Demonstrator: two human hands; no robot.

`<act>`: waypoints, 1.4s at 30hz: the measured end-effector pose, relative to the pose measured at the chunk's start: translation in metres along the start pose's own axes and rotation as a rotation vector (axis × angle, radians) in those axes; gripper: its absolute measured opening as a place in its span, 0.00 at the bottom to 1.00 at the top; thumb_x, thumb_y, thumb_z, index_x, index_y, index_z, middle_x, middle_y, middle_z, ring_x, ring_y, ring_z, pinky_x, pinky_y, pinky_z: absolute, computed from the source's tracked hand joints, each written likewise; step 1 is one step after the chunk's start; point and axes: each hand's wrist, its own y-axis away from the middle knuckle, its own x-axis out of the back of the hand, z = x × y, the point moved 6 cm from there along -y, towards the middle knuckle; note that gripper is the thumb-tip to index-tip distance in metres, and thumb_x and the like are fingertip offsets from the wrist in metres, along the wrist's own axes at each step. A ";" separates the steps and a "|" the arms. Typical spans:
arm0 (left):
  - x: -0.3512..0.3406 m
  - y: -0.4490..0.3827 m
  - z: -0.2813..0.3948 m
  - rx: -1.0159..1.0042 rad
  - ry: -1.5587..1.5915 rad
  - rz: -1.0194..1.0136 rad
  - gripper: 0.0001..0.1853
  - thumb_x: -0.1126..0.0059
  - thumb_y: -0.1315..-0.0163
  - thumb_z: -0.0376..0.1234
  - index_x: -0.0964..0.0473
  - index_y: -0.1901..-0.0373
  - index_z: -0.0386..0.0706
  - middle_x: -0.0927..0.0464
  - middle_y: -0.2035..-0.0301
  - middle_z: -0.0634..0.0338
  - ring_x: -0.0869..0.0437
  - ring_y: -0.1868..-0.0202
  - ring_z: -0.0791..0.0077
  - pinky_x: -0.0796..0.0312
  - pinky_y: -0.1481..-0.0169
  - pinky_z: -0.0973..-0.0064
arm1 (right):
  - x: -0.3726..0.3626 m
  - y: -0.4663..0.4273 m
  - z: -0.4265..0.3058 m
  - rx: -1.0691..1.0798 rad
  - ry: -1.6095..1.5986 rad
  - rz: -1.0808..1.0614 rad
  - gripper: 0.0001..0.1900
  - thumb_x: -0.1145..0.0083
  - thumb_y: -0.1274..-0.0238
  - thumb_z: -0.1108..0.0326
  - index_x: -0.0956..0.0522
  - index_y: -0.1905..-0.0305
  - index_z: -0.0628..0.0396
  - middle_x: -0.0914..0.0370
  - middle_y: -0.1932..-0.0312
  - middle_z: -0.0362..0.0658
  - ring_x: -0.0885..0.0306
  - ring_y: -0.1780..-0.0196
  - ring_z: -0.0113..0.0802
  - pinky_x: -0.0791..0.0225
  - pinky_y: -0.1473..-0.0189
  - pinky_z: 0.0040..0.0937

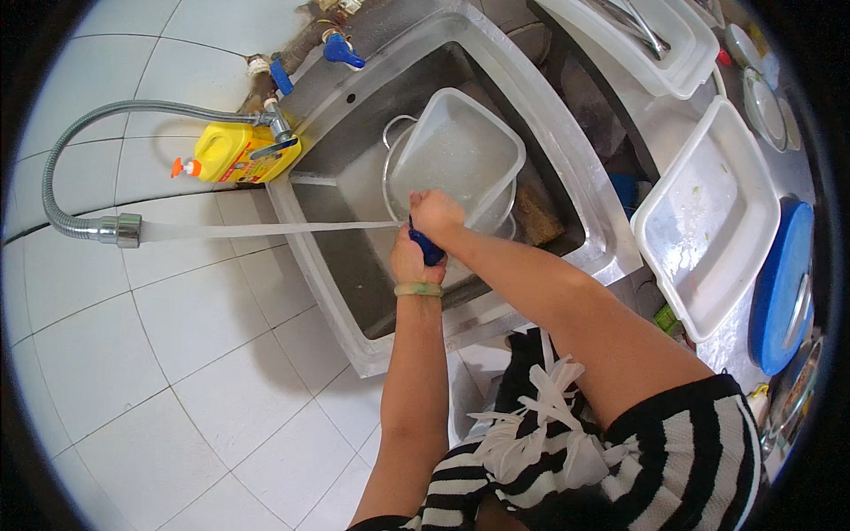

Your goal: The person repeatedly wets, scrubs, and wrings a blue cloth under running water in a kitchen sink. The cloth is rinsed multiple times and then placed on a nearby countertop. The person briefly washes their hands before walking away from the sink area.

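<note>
My left hand [408,257], with a pale green bangle at its wrist, grips a dark blue cloth or pad [427,248]. Close against it, my right hand [437,216] is also closed on the blue item, most of which the fingers hide. A stream of water [292,228] from the flexible metal faucet hose [53,166] reaches my hands. They are over the stainless steel sink [312,259]. Just beyond them in the basin, a white rectangular plastic tub [458,143] holding water tilts in a round metal pot [388,174] with loop handles.
A brown sponge or scrubber [539,218] lies at the basin's right side. A yellow detergent jug [232,152] with an orange pump is by the faucet. Blue-handled valves [342,52] are on the wall pipe. On the right counter are a white plastic basin [704,206] and a blue lid [783,292].
</note>
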 end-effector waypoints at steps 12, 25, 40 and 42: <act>0.021 -0.010 0.003 0.150 0.419 -0.214 0.20 0.55 0.37 0.51 0.30 0.60 0.42 0.24 0.65 0.58 0.21 0.62 0.64 0.27 0.58 0.58 | 0.011 0.002 -0.018 -0.157 -0.694 0.076 0.28 0.44 0.44 0.42 0.25 0.65 0.65 0.22 0.67 0.55 0.23 0.63 0.49 0.31 0.61 0.40; 0.024 -0.053 -0.017 -0.087 0.541 -0.676 0.22 0.64 0.34 0.41 0.35 0.41 0.43 0.30 0.45 0.55 0.30 0.43 0.61 0.41 0.35 0.60 | -0.024 0.026 -0.030 0.441 0.131 0.163 0.10 0.46 0.47 0.61 0.23 0.60 0.51 0.27 0.55 0.51 0.30 0.52 0.53 0.46 0.43 0.56; 0.042 -0.072 -0.004 -0.198 0.306 -0.387 0.23 0.51 0.37 0.48 0.32 0.50 0.40 0.25 0.59 0.54 0.23 0.57 0.63 0.28 0.52 0.62 | -0.022 0.026 -0.016 0.204 -0.539 -0.094 0.23 0.48 0.41 0.54 0.30 0.44 0.55 0.39 0.39 0.63 0.42 0.35 0.57 0.47 0.36 0.46; -0.015 -0.030 -0.016 -0.255 0.352 -0.258 0.23 0.50 0.37 0.46 0.32 0.49 0.41 0.25 0.56 0.54 0.24 0.54 0.62 0.29 0.50 0.62 | -0.009 -0.019 0.007 0.057 -0.572 -0.039 0.24 0.48 0.41 0.52 0.29 0.44 0.56 0.38 0.40 0.63 0.42 0.35 0.57 0.48 0.36 0.48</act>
